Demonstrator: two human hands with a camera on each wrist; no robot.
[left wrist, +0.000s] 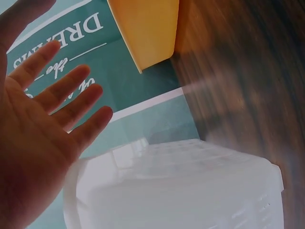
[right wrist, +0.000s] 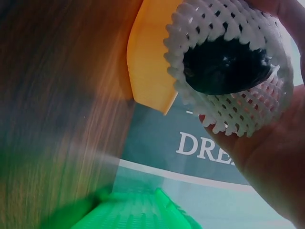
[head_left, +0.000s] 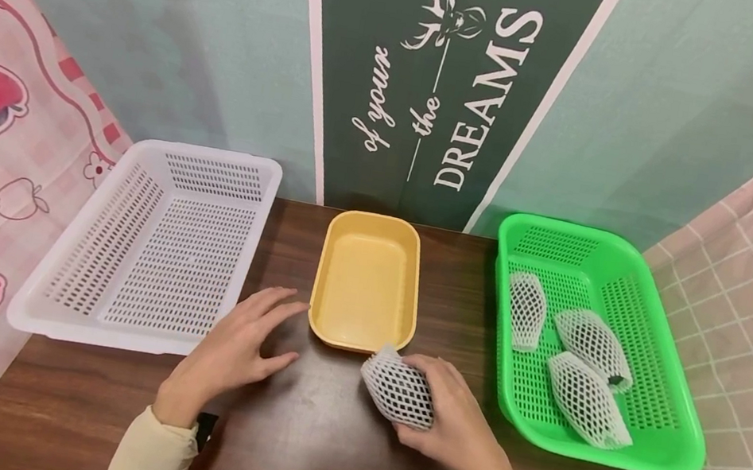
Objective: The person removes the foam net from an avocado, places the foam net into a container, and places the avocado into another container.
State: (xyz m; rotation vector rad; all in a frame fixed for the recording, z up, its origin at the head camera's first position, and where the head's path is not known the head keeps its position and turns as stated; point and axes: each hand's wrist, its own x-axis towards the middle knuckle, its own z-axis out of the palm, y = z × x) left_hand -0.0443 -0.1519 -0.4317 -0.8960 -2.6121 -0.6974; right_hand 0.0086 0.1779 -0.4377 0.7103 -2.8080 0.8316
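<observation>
Right hand (head_left: 445,413): your fingers and thumb are curled round the netted piece (head_left: 398,389), a dark thing in a white foam sleeve. The right wrist view shows one end of the sleeve gaping, so I'd guess a squeeze or tilt could slide the glossy thing right out.
Left hand (head_left: 238,348): fingers spread and relaxed, holding nothing, between the white basket and the yellow tray. Watch that one imo, a careless sweep could bump either.
Netted piece: just off the tray's near right corner, over the tabletop (head_left: 316,459). Can't tell if they touch; if the sleeve snags that rim, it might drag the tray.
Yellow tray (head_left: 369,290): nothing in it, and it looks light, so it'd probably skid if you knocked it.
White basket (head_left: 116,337): off to your left, nothing in it either.
Green basket (head_left: 605,457): three more netted pieces (head_left: 589,401) inside, two of them touching or overlapping. Foam mesh could catch on foam mesh there.
Backdrop (head_left: 229,46): printed cloth behind everything.
</observation>
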